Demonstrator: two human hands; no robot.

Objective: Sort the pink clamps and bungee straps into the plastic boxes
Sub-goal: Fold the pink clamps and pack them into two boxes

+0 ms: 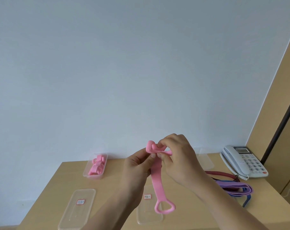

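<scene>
overhanging lid [149, 219]: pink strap [156, 178]; phone [244, 161] rt

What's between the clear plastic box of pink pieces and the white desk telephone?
Head view: an empty-looking clear plastic box; in front, left hand and right hand grip a raised pink looped strap.

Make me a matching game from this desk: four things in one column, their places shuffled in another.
Things
1. pink strap
2. telephone
3. box of pink pieces
4. purple and red straps

Places
A. back right corner of the desk
B. back left of the desk
C. pinched between the left hand and right hand, hanging down
D. heaped on the desk's right side, nearer than the back corner

Pairs: 1-C, 2-A, 3-B, 4-D
</scene>
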